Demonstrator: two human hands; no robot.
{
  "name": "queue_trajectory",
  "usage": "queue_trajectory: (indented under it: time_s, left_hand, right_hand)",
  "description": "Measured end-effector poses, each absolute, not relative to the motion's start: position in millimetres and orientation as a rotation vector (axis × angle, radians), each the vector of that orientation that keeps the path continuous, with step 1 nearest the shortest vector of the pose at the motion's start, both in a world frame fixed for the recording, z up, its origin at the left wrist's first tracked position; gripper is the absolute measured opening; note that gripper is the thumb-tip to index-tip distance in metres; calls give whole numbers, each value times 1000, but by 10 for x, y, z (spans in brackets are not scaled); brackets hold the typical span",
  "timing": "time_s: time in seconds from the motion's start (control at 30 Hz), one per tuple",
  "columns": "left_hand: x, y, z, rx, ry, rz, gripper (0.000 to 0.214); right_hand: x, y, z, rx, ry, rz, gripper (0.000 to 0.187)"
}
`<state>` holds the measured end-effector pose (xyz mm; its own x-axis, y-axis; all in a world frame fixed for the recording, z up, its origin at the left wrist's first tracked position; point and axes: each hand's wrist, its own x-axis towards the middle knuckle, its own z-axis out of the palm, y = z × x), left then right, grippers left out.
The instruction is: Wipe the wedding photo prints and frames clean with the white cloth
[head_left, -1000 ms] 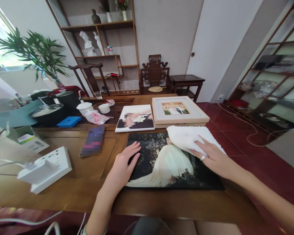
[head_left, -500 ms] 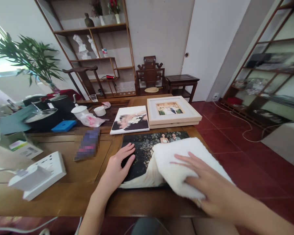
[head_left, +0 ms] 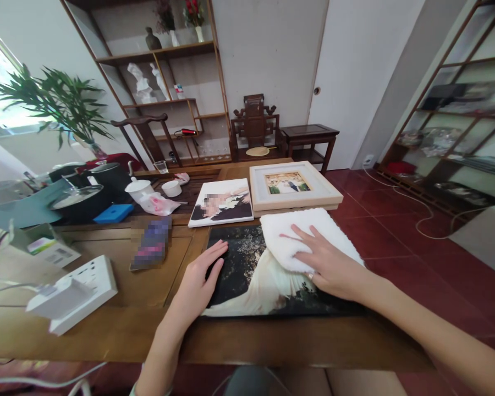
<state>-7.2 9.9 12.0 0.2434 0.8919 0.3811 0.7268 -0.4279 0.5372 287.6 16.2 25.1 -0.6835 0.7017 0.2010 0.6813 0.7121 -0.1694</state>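
1. Photo (head_left: 268, 289): lies flat on the table (head_left: 272, 342), long side near the front edge. Cloth (head_left: 334, 230) covers its upper right.
2. Right hand (head_left: 330, 263): spread on top of the cloth, fingers apart and nearly straight, no clenched grip. Can't tell whether the thumb side pinches any.
3. Left hand (head_left: 201, 269): laid on the photo's left edge, fingers together, thumb apart; grasping nothing.
4. Cloth handling: looks soft, thick, light; should bunch if pushed from one corner. Flat palm over the middle is the sensible hold.
5. Photo handling: probably a stiff, fairly light panel. Face looks smooth, likely slippery and easy to scratch. Best held by opposite edges, off the printed face.
6. Clearance: small picture (head_left: 236, 212) and wooden frame (head_left: 299, 205) sit just beyond the far edge, frame corners likely hard enough to mark it.
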Motion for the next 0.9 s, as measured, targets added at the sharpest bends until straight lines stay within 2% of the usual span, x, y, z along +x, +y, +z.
queue_trajectory:
  time_s: [0.1,0.27,0.47,0.67,0.77,0.9]
  left_hand:
    - [-75,104,106,2279,1515,932,34]
    - [-72,107,88,2294,1550,900,35]
    - [-88,113,79,2295,1536,861,37]
    - [-104,105,71,2290,1519,844,38]
    - [-102,103,66,2276,1522,844,38]
    - [-90,108,61,2261,1537,842,39]
  right_hand:
    - [2794,-216,265,-1070,-2709,145,44]
    - [2671,-690,290,-872,-2739,253,27]
    - [2784,-362,383,-1062,-2699,303,51]
    - [2922,388,267,-1086,-2620,140,34]
    - [2923,481,290,-1090,-2638,107,38]
    - [2800,85,340,-1081,-2696,158,47]
